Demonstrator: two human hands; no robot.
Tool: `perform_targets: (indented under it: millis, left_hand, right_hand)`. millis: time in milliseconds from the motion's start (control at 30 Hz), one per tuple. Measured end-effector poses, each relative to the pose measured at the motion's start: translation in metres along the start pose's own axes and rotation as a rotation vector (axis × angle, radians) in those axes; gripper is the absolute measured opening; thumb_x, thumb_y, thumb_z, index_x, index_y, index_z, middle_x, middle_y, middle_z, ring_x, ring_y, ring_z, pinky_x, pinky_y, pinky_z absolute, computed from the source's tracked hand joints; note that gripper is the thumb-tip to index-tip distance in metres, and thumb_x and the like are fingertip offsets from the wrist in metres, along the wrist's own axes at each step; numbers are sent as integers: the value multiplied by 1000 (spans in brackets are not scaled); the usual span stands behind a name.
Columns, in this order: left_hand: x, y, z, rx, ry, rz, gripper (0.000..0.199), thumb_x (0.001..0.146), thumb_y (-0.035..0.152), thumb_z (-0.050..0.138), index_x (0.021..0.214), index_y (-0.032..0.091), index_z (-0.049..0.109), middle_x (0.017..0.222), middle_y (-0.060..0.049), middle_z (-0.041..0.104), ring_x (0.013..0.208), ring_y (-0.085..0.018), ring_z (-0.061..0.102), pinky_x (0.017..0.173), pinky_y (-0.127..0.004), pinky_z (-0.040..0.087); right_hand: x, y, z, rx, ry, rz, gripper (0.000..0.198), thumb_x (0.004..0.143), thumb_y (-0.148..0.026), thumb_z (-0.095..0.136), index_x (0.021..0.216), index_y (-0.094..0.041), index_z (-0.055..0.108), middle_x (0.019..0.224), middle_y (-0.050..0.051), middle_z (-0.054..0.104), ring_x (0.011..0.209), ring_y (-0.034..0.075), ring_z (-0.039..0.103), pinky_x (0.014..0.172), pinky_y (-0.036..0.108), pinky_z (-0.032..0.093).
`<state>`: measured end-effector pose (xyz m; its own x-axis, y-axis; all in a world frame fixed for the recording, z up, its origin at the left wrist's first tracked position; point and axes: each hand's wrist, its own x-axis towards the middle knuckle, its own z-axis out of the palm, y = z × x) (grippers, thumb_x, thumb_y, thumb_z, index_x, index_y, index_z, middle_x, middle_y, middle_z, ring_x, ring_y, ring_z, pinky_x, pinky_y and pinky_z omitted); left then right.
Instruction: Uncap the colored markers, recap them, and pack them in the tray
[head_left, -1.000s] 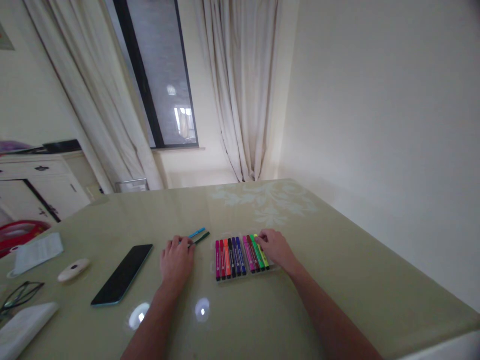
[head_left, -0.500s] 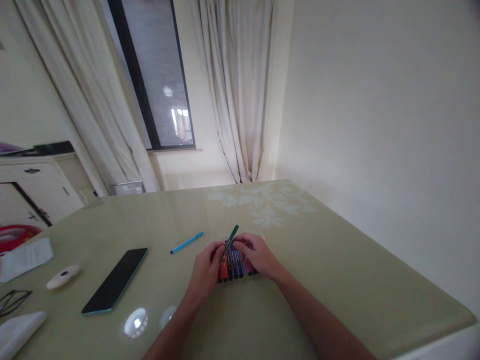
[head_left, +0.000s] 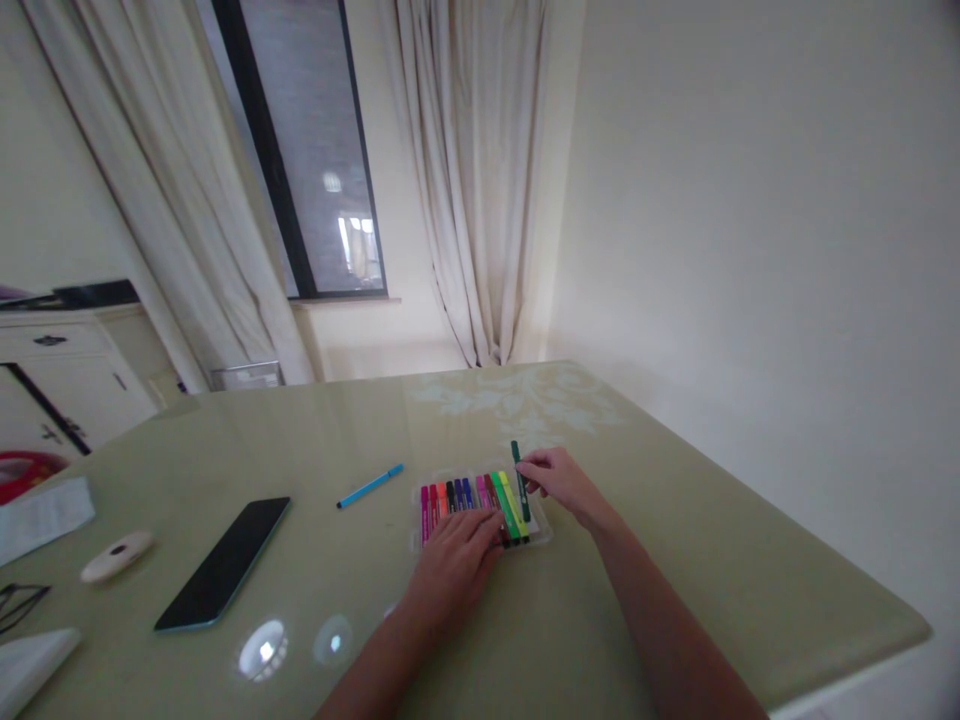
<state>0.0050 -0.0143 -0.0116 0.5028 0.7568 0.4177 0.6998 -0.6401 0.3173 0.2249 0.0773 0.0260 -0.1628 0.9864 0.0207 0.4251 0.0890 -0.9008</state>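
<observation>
A clear plastic case (head_left: pixel 543 533) lies on the table with several coloured felt-tip pens (head_left: pixel 463 494) side by side in it. My left hand (head_left: pixel 459 555) rests flat over the case's near edge, fingers stretched across the lower ends of the pens. Between the thumb and fingers of my right hand (head_left: pixel 561 484) is a dark green felt-tip pen (head_left: pixel 523 490), nearly upright in the view, over the right end of the case beside a yellow pen (head_left: pixel 513 505). A blue felt-tip pen (head_left: pixel 370 486) lies on the table left of the case.
On the left of the table (head_left: pixel 315 560) are a black phone (head_left: pixel 225 563), a white mouse-like object (head_left: pixel 117 557), dark-framed glasses (head_left: pixel 21 606), a white object (head_left: pixel 34 662) and papers (head_left: pixel 46 518). A wall (head_left: pixel 750 250) borders the right side.
My right hand has carried the dark green pen right, to the case's right end. My left hand has let go of it and spread over the pens. More of the case shows.
</observation>
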Motion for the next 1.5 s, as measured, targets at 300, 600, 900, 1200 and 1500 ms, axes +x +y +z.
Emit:
perform_targets:
  millis: [300, 600, 900, 1200, 1500]
  left_hand:
    - [2, 18, 7, 96, -171, 80, 51, 103, 47, 46, 153, 35, 40, 155, 0, 51, 140, -27, 45, 116, -50, 36]
    - [3, 22, 8, 97, -166, 70, 50, 102, 51, 47, 150, 36, 45, 155, 0, 51, 140, -27, 47, 116, -50, 38]
    - [-9, -73, -39, 289, 216, -575, 42, 101, 23, 37, 131, 17, 65, 137, -14, 64, 127, -29, 57, 107, -47, 45]
    - [-22, -114, -54, 80, 283, -772, 36, 96, 33, 41, 103, 15, 72, 101, -13, 74, 96, -27, 69, 89, -38, 52]
    - [9, -28, -20, -525, 346, -478, 34, 95, 45, 51, 103, 21, 74, 99, -5, 78, 90, -23, 71, 83, -34, 54]
  right_hand:
    - [-2, 8, 11, -360, 17, 128, 14, 82, -18, 70, 68, -16, 73, 54, 2, 68, 53, 14, 64, 54, 22, 45]
    - [2, 15, 16, -591, 113, 129, 7, 78, -25, 76, 76, -19, 74, 72, 4, 73, 72, 17, 67, 64, 24, 41]
    - [3, 15, 12, -476, 140, 51, 13, 89, -24, 64, 84, -16, 73, 77, 6, 75, 73, 17, 67, 67, 25, 42]
    - [-1, -2, 29, -301, 163, -144, 17, 88, -27, 65, 78, -16, 72, 76, 5, 73, 73, 17, 65, 68, 26, 43]
    - [-15, -21, 63, 220, -117, -238, 29, 90, -46, 64, 91, -18, 72, 77, 1, 69, 61, 13, 59, 59, 24, 46]
